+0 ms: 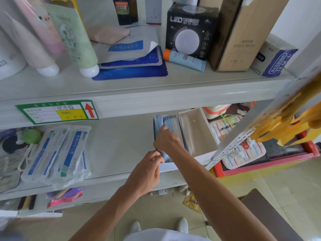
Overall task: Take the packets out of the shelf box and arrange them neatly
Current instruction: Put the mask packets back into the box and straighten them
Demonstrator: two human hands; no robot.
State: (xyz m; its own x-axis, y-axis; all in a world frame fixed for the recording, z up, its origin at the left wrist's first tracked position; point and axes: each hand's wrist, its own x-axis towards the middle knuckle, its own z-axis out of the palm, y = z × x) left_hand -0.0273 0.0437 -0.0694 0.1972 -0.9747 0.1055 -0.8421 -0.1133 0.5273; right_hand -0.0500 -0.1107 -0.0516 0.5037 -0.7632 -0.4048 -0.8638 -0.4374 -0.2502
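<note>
The left hand (147, 169) pinches the near end of the blue packets (167, 121), fingers curled together. Just beyond, the right hand (165, 140) clamps their tops. They stand on edge in the white box (201, 133) on the shelf (112, 145). They are probably light, floppy and slick, so squeeze the bundle from its 2 ends.

Blue packets (167, 120) stand on edge along the left side of the open white shelf box (201, 134).
</note>
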